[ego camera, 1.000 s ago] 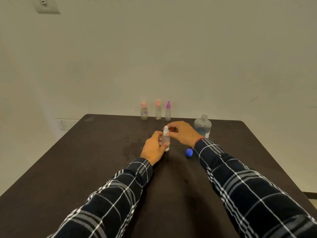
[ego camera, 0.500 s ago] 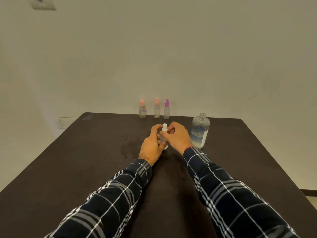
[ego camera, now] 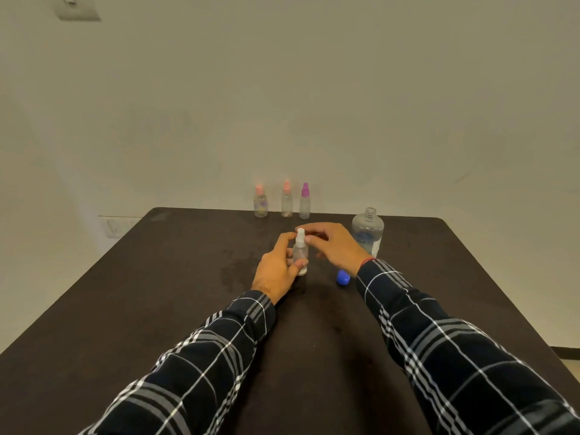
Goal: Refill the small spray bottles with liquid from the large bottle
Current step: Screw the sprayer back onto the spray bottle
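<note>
Head camera, the only view: the small spray bottle (ego camera: pixel 300 253) stood upright near the middle of the desk (ego camera: pixel 157 293), its long axis vertical and its base apparently on the surface. The left grip (ego camera: pixel 276 268) was wrapped round the clear body from nine o'clock, thumb across the lower front. The right grip (ego camera: pixel 335 246) came in from three o'clock and arched over the top, thumb and forefinger seemingly pinching the white spray head (ego camera: pixel 301 234), though blur left that contact a little uncertain. The head thus sat straight above the left grip and at the right fingertips. Any twist would probably have to run about that vertical axis, the left grip bracing the body. The large bottle (ego camera: pixel 367 233), neck open, stood at two o'clock of the small one, just behind the right wrist. A blue cap (ego camera: pixel 343 276) lay on the desk at four o'clock. Three capped spray bottles (ego camera: pixel 286 200) stood in a row at twelve o'clock, by the far edge, well apart from both grips. Whether the head was going on or coming off could not be told.
</note>
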A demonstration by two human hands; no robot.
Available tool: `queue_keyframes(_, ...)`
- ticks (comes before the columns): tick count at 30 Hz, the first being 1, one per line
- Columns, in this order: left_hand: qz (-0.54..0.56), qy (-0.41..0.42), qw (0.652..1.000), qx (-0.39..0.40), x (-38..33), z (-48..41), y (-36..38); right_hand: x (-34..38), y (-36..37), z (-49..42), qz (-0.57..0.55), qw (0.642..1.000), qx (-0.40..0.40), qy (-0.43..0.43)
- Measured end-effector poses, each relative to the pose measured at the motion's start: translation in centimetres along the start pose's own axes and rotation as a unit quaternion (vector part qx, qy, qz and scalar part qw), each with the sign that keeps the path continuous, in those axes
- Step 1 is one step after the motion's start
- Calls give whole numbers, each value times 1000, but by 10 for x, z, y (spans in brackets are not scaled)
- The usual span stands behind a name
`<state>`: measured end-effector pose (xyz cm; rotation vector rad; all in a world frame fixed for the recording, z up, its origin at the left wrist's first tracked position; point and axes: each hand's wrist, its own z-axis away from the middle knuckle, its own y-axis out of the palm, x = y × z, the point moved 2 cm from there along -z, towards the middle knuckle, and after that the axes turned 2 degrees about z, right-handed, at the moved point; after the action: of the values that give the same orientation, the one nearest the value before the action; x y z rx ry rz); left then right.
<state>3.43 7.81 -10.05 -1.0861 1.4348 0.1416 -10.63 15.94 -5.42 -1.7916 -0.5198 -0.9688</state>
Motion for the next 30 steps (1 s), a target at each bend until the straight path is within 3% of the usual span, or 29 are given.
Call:
queue_keyframes(13,16,-52,998,11,5,-5,-1,-1,0,-8,90,994,50,-21)
queue_keyframes(21,-16,-48,999,14,2,-6,-4,0,16,-5,119,990,-72,24)
queue_keyframes(24,-26,-36,999,22,3,-7,-5,-1,8,-3,115,993,-10,31)
queue_keyframes(30,-22,-28,999,26,6,-9,-4,-1,-6,-3,-8,997,83,-1)
